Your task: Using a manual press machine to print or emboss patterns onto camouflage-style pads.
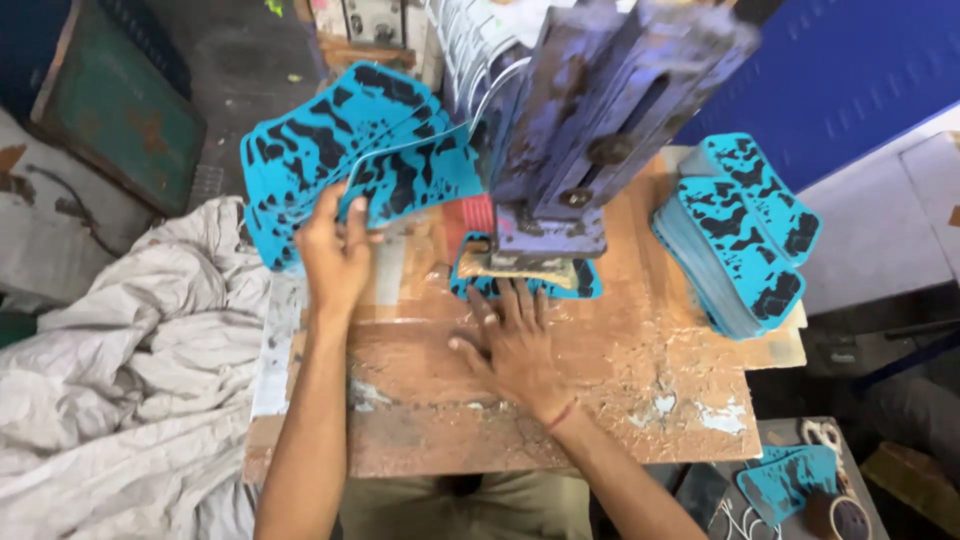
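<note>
Under the blue press head (600,110), dead centre on the worn wooden bench (640,400), sits one turquoise sole-shaped piece with black blotches (478,283), only its edges peeking out beneath the tan pad (525,266) at the foot of the press. The right hand (515,350) lies flat on the bench, fingers spread and open, fingertips right up against the near edge of that piece, gripping nothing. Over to the left, the left hand (335,255) is closed on a fanned batch of the same turquoise cut-outs (340,150), thumb on top, the fan held up beside the press and overhanging the bench's left edge. To the right of the press, a tall stack of matching pieces (735,235) rests on the bench's far right corner. Left of the bench, crumpled grey-white sacking (120,370) is heaped up. Bottom right, on a lower surface, lies another turquoise piece (790,480). Behind the stack stands a blue panel (840,70).
</note>
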